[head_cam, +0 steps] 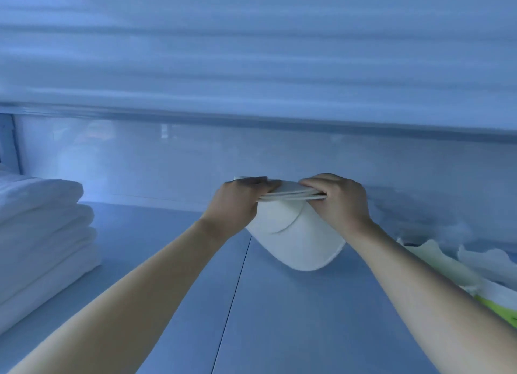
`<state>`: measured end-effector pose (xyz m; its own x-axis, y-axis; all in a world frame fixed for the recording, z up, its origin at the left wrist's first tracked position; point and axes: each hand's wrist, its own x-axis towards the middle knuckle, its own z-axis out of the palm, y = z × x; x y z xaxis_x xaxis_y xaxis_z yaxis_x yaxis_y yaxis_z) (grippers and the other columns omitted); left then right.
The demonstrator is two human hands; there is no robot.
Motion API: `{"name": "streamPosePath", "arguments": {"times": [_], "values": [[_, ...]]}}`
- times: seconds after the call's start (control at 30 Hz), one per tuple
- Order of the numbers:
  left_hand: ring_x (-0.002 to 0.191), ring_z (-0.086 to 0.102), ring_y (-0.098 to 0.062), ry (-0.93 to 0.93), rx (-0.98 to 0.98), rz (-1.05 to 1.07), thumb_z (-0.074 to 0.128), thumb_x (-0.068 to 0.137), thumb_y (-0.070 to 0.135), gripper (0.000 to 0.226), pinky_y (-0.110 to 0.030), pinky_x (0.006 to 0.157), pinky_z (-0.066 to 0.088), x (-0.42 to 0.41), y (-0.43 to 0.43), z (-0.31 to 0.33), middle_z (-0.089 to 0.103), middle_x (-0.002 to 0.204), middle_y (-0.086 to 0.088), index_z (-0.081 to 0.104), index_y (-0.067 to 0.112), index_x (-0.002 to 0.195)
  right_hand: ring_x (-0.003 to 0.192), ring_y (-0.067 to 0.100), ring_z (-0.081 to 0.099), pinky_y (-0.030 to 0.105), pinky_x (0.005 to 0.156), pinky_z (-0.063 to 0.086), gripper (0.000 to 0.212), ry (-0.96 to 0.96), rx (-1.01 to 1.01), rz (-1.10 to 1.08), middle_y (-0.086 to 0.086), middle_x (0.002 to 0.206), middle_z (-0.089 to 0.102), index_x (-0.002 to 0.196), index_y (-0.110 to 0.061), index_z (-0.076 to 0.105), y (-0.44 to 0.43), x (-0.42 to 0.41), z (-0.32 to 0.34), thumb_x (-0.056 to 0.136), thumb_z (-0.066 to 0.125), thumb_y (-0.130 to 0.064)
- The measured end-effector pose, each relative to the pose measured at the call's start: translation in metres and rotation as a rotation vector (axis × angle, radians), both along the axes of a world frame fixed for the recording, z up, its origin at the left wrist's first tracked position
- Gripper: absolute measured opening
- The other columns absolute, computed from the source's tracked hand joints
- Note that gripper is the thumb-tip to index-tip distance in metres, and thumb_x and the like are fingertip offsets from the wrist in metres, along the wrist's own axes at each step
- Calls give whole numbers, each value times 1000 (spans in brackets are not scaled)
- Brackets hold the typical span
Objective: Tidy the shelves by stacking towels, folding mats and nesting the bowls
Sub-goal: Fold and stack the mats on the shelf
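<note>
White and pliable, a round-edged mat (293, 239) is folded over on itself and held up in the middle of a blue-tinted shelf (167, 233). Its layered edges are gathered at the top and its rounded fold bulges downward — whether the fold touches the shelf cannot be told. The left hand (237, 200) pinches the gathered edges at their left end, fingers curled over the top. The right hand (338, 197) pinches them at the right end, thumb and fingers pressed together on the thin layers. The grip of each hand is thus closed on the mat, and the two hands sit close together, with a short stretch of edge showing between them. Both bare forearms reach in from the bottom of the view. At the far left of the shelf stands a neat stack of thick, folded white towels (42, 233), well apart from the mat. At the right edge, behind the right forearm, lie pale wavy-edged pieces (436, 253), overlapping one another, with a bright green piece (495, 306) partly showing beneath them — what they are cannot be told. A thin dark seam (232, 303) runs along the shelf from under the mat toward the viewer. Behind the hands is a glossy pale back wall (167, 155), and above it a pale ribbed surface (251, 52) fills the upper part of the view.
</note>
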<state>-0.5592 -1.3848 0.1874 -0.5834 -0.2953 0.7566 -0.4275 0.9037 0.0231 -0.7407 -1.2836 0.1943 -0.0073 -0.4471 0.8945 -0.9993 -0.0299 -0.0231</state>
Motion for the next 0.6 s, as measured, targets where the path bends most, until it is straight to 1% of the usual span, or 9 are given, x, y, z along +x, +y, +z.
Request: {"name": "streamPosePath", "arguments": {"times": [0.1, 0.17, 0.23, 0.3, 0.33, 0.4, 0.43, 0.5, 0.6], "values": [[122, 52, -25, 2, -44, -71, 42, 74, -13, 72, -42, 83, 53, -17, 4, -18, 53, 136, 2, 52, 30, 130, 64, 18, 67, 22, 45, 48, 42, 195, -114, -89, -5, 83, 72, 83, -22, 74, 22, -19, -12, 49, 68, 1], [130, 43, -23, -95, -42, -96, 40, 78, -12, 74, -42, 85, 53, -21, 5, -46, 47, 141, 6, 46, 35, 134, 62, 15, 67, 19, 43, 47, 36, 266, -50, -91, -8, 81, 72, 80, -24, 74, 33, -30, -41, 51, 61, -6], [136, 33, -16, -289, 22, -78, 35, 85, -5, 71, -35, 90, 49, -25, 4, -77, 37, 146, 12, 35, 43, 137, 61, 12, 67, 17, 43, 48, 34, 239, 133, -59, -10, 77, 71, 78, -25, 74, 42, -37, -75, 49, 68, -8], [132, 34, -14, -466, 40, -67, 32, 86, -2, 70, -31, 84, 46, -32, 7, -104, 40, 143, 13, 31, 44, 138, 65, 12, 67, 16, 47, 48, 36, 179, 374, -69, -11, 76, 71, 81, -29, 74, 45, -42, -105, 50, 75, -10], [127, 38, -16, -521, 44, -65, 32, 85, -2, 70, -32, 78, 45, -35, 9, -114, 44, 137, 12, 31, 44, 137, 74, 13, 68, 18, 54, 49, 33, 135, 488, -97, -11, 81, 71, 86, -32, 73, 44, -44, -115, 58, 74, -15], [117, 45, -17, -528, 79, -62, 33, 81, -2, 71, -30, 71, 42, -38, 11, -127, 52, 125, 12, 34, 43, 135, 91, 12, 65, 23, 69, 48, 27, 8, 585, -149, -12, 96, 70, 99, -35, 70, 43, -46, -128, 73, 66, -26], [115, 46, -15, -495, 111, -62, 35, 80, -1, 69, -28, 72, 41, -39, 12, -131, 53, 123, 13, 37, 43, 133, 92, 13, 65, 24, 71, 47, 26, -36, 565, -143, -12, 97, 70, 99, -35, 70, 43, -46, -132, 74, 64, -27], [120, 43, -12, -453, 181, -62, 39, 81, 6, 62, -27, 83, 43, -37, 14, -134, 51, 126, 15, 41, 44, 131, 89, 15, 65, 24, 68, 46, 24, -70, 536, -123, -9, 91, 71, 93, -32, 70, 42, -45, -136, 71, 64, -24], [133, 29, -14, -517, 279, -29, 44, 87, 26, 50, -38, 102, 39, -35, 16, -142, 36, 141, 8, 38, 42, 134, 97, 14, 62, 25, 73, 45, 26, -53, 623, -131, -10, 100, 69, 100, -31, 67, 41, -41, -143, 75, 61, -29]]}}
